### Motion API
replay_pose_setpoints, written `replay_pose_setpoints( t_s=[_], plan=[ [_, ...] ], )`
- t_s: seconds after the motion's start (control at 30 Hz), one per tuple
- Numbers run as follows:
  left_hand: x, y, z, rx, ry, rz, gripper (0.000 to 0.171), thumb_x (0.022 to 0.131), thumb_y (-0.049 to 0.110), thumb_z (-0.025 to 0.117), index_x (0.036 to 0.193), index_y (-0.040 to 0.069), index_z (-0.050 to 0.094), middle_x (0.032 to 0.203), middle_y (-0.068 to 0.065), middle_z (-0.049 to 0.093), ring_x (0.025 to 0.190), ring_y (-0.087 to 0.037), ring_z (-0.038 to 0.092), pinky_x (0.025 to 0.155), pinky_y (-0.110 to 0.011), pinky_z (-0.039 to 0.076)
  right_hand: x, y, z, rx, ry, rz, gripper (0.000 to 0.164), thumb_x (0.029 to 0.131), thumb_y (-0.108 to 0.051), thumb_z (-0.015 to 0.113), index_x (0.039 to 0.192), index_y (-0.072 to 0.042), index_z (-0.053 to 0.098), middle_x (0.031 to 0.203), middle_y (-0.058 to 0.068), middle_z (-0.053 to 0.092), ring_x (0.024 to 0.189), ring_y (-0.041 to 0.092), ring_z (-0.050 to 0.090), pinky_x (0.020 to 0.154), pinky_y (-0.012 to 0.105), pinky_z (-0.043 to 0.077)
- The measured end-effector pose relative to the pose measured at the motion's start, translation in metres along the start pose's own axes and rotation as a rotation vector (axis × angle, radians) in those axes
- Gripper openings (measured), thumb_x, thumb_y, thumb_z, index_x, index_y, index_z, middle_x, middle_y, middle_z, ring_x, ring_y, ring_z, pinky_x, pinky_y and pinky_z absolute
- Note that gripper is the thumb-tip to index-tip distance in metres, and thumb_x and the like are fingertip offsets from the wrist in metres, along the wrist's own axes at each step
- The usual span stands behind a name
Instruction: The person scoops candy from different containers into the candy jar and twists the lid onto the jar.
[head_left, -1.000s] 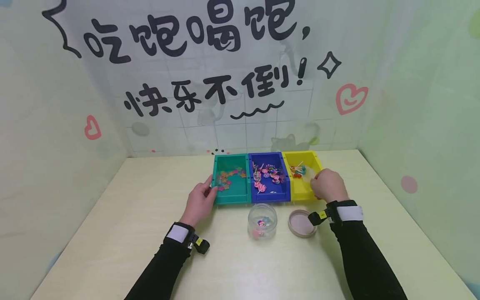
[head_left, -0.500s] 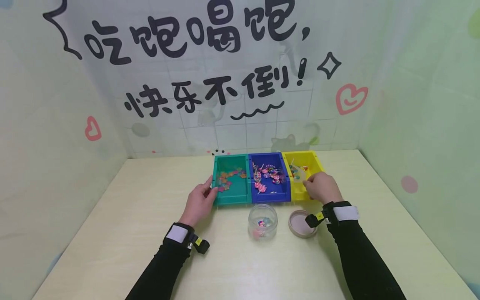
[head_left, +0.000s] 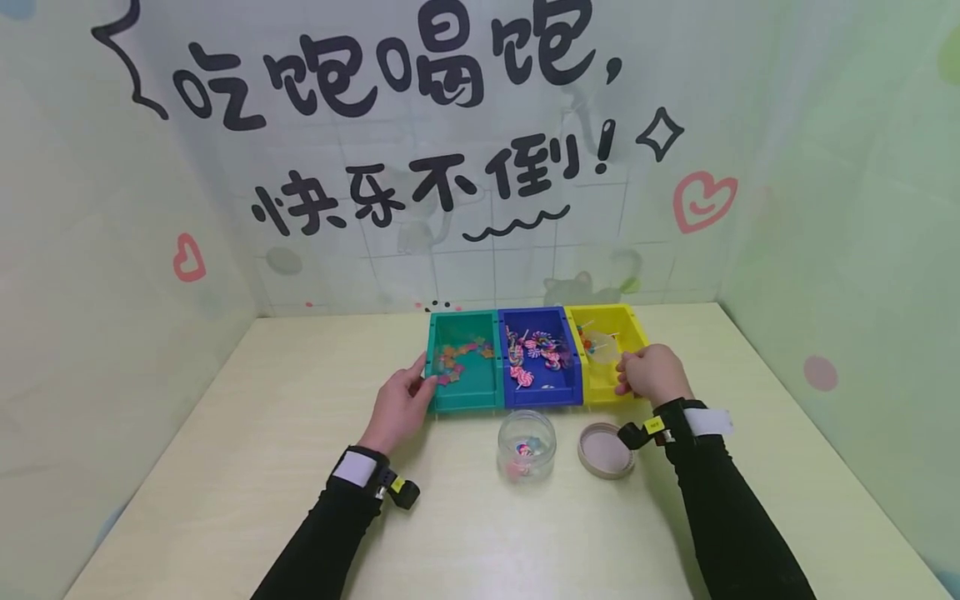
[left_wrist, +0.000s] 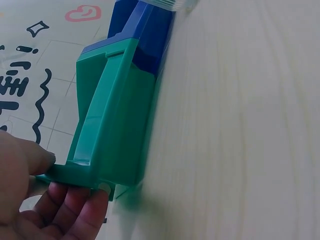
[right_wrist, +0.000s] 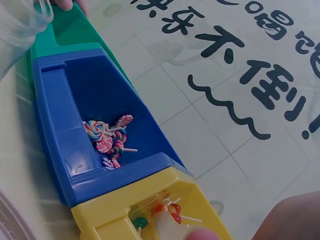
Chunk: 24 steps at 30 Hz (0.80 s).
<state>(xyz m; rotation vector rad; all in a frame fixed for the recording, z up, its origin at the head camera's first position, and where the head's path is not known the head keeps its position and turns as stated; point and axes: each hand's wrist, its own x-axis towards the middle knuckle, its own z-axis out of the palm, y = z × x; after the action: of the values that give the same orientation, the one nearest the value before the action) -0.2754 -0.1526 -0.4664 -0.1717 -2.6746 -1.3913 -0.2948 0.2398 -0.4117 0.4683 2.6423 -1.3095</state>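
Observation:
My left hand grips the outer rim of the green bin, thumb above and curled fingers below. At the other end of the row, my right hand is at the yellow bin. It pinches a pale, translucent scoop, whose exact shape is hard to make out. The scoop is among small toy lollipops in that bin. Between them, the blue bin holds swirled toy lollipops. Star-shaped pieces lie in the green bin.
A clear jar with a few colourful pieces inside stands in front of the blue bin. Right of it lies a round lid, partly under the right wrist camera. Behind the table rises a printed backdrop.
My right hand went left with the scoop in the yellow bin, then slightly back right. The small toy lollipops there have shifted. My left hand stays on the green bin.

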Motion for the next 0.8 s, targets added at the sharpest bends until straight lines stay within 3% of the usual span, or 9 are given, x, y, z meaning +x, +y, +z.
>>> replay_pose_setpoints(
  t_s=[0.5, 0.8],
  plan=[
    [0.000, 0.002, -0.001, 0.021, 0.008, 0.024, 0.057, 0.114, 0.019, 0.061, 0.165, 0.001, 0.044, 0.094, -0.011, 0.056, 0.085, -0.020, 0.050, 0.070, -0.026, 0.039, -0.003, 0.009, -0.034, 0.065, -0.143, -0.019, 0.041, 0.119, -0.025, 0.044, 0.124, 0.011, 0.064, 0.085, 0.002, 0.064, 0.077, 0.015, 0.066, 0.067, 0.024, 0.054],
    [-0.001, 0.004, -0.001, 0.031, 0.018, 0.011, 0.057, 0.113, 0.019, 0.061, 0.165, 0.002, 0.045, 0.094, -0.011, 0.055, 0.086, -0.021, 0.049, 0.071, -0.028, 0.039, 0.000, 0.018, -0.052, 0.050, -0.194, -0.042, 0.042, 0.120, -0.028, 0.043, 0.122, 0.008, 0.064, 0.080, -0.002, 0.058, 0.074, 0.014, 0.057, 0.062, 0.023, 0.044]
  ],
)
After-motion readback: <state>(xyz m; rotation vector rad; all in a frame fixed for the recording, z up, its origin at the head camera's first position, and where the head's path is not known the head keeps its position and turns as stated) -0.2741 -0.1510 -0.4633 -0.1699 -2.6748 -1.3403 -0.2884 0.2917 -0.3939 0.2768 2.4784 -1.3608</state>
